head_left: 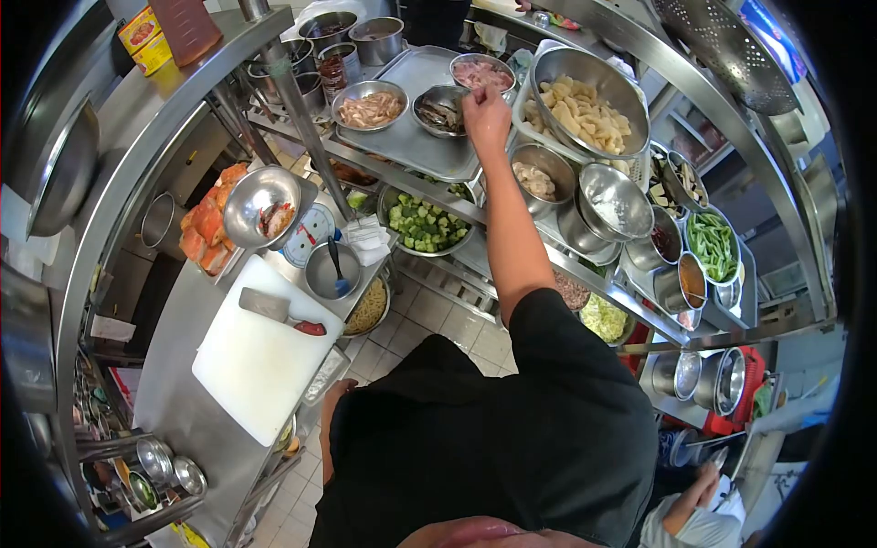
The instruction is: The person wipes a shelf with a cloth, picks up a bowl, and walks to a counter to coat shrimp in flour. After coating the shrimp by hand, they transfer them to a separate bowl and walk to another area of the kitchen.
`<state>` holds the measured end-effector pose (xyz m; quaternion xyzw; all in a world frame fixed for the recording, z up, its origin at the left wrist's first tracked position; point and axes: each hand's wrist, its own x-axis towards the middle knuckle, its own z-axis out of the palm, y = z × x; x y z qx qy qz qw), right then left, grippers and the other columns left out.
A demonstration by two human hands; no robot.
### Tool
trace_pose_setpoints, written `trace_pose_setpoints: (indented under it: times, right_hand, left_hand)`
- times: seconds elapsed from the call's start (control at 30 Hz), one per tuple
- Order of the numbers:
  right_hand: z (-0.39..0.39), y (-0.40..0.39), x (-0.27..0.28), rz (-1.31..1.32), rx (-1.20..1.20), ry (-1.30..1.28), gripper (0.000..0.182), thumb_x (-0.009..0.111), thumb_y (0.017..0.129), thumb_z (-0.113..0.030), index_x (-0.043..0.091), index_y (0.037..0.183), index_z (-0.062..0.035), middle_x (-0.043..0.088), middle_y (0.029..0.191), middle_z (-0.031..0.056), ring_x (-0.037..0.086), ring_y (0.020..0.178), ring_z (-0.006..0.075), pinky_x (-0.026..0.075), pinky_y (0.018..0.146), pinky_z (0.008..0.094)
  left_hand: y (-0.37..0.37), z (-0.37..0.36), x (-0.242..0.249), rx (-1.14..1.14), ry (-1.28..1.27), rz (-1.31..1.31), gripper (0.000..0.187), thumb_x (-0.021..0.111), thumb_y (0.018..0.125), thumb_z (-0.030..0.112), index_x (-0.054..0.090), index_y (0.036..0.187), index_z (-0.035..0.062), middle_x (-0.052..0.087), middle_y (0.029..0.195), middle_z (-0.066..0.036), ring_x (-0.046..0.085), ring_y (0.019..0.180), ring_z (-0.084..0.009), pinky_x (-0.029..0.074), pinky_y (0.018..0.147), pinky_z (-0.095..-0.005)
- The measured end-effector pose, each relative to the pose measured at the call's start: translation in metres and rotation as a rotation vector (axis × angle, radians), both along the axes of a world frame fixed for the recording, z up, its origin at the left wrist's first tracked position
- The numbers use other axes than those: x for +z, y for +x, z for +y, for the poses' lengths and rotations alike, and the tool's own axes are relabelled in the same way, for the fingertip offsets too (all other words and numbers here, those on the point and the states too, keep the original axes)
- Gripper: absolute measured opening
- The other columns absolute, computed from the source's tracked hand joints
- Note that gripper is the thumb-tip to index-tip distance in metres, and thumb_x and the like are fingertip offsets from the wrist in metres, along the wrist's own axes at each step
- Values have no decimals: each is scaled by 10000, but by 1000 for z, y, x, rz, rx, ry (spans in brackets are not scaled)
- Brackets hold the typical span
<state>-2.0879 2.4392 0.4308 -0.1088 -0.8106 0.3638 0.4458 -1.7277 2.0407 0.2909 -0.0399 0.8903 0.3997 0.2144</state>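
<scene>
Steel shelving and counters crowd a kitchen with a tiled floor (445, 314), its metal posts and rails bending around the view; on an upper shelf level lies a broad metal tray (402, 151), bearing a small steel bowl of dark pieces (442, 134). Right hand (487, 111) reaches to this bowl's right side, just below a bowl of pink meat (455, 75); its fingers are bent and gathered close together, though whether they are clamped on a piece or on the rim cannot be told. A bowl of pale strips (351, 121) stands to the left on the same tray; to the right, a large bowl of pale slices (554, 64) sits in a white basket (523, 125).

Left hand (338, 393) hangs low beside the dark shirt (475, 429), near the edge of the counter (174, 365); its fingers are mostly hidden, so I cannot tell whether they are apart or together. On that counter lies a white cutting board (247, 365), with a broad blade (264, 304) and a dark red item (311, 328) at its upper part; beyond it stand a bowl holding a blue-ended utensil (315, 274), a dial scale (307, 239) and a steel bowl with a little reddish food (245, 205).

Green chunks (425, 228) fill a container beneath the tray; at lower right, part of another person (699, 511) shows, well apart from both hands.
</scene>
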Motion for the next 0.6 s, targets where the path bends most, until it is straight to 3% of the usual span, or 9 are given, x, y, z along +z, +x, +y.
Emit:
trace_pose_setpoints:
  times: [0.2, 0.23, 0.33, 0.4, 0.47, 0.57, 0.6]
  right_hand:
    - [13, -22, 15, 172, 100, -108, 181, 616, 753, -182, 605, 797, -7, 609, 687, 188, 597, 683, 377, 454, 656, 451]
    - [14, -16, 15, 49, 126, -139, 174, 622, 757, -163, 606, 817, 0, 624, 779, 186, 602, 750, 359, 457, 697, 447]
    - [13, 1, -28, -5, 124, 114, 152, 626, 759, -122, 598, 841, 3, 614, 913, 198, 589, 834, 358, 457, 746, 439]
    - [-12, 46, -31, 132, 208, 223, 149, 629, 755, -83, 589, 869, 6, 588, 1012, 212, 576, 906, 368, 458, 789, 435]
    - [-38, 96, -54, 103, 338, 157, 142, 630, 752, -53, 580, 872, 5, 588, 992, 208, 572, 934, 376, 462, 804, 420]
    - [-69, 176, -93, -54, 525, -7, 130, 616, 766, -49, 590, 884, -1, 594, 969, 178, 577, 942, 348, 472, 812, 391]
    - [-76, 200, -110, -130, 561, -53, 125, 613, 770, -49, 591, 884, -4, 595, 957, 165, 580, 929, 339, 475, 803, 386]
  left_hand:
    - [-7, 8, -12, -22, 17, 19, 281, 622, 788, 212, 642, 998, 27, 633, 901, -171, 625, 831, -286, 481, 731, -347]
    - [-9, 8, -19, -29, 20, 13, 278, 626, 788, 212, 643, 996, 27, 633, 895, -168, 626, 822, -283, 482, 725, -346]
    - [-12, 3, -47, -57, 27, -15, 272, 639, 789, 212, 645, 989, 27, 636, 877, -160, 628, 796, -274, 485, 710, -343]
    - [-11, -8, -85, -79, 38, -55, 269, 648, 790, 212, 647, 984, 27, 637, 865, -155, 629, 778, -268, 486, 699, -342]
    - [-12, -13, -114, -104, 41, -54, 265, 657, 790, 213, 648, 980, 28, 639, 852, -150, 631, 761, -263, 488, 689, -340]
    - [-50, 15, -66, -136, 26, 88, 227, 670, 816, 193, 653, 966, 24, 645, 814, -112, 624, 706, -205, 492, 666, -318]
    - [-71, 23, -57, -126, 153, 113, 211, 664, 826, 176, 651, 974, 27, 647, 820, -97, 613, 714, -175, 490, 672, -304]
